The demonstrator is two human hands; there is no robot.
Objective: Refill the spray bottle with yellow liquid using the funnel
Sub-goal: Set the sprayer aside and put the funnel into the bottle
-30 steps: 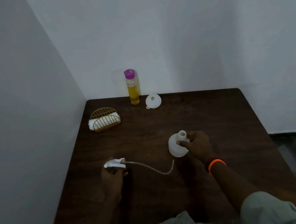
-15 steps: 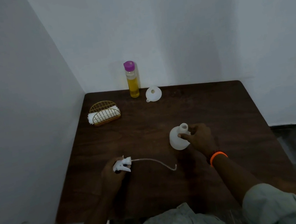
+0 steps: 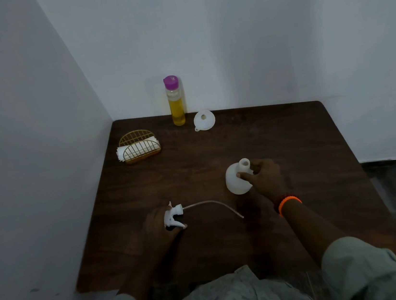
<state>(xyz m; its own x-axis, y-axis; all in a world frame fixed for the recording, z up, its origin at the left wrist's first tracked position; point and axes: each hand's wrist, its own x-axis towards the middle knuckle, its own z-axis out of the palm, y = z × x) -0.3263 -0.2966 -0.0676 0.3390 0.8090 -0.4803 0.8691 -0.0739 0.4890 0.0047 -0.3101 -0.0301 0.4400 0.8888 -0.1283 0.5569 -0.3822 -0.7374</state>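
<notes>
**Spray bottle open on the table, its trigger head held apart**

The white spray bottle (image 3: pixel 236 180) stands upright on the dark wooden table (image 3: pixel 291 142), uncapped, its open neck pointing up. The right hand (image 3: pixel 263 179) grips it at the neck and shoulder, thumb on the near side and fingers curled round the far side. An orange wristband (image 3: pixel 289 202) circles that wrist.

To the left, well apart from the bottle, the left hand (image 3: pixel 159 226) holds the white trigger sprayer head (image 3: pixel 174 216) low over the table, fingers curled round it; the light is dim, so it is hard to tell whether the head touches the surface. Its thin dip tube (image 3: pixel 214 204) arcs away to the right, the free end lying near the table just in front of the bottle.

At the far edge, against the wall, a tall clear bottle of yellow liquid (image 3: pixel 176 105) stands upright with its purple cap (image 3: pixel 171 82) on. Just beside it to the right lies the white funnel (image 3: pixel 204 119), mouth upward. Further left, a gold wire napkin holder (image 3: pixel 139 146) holds white napkins (image 3: pixel 136 148).
</notes>
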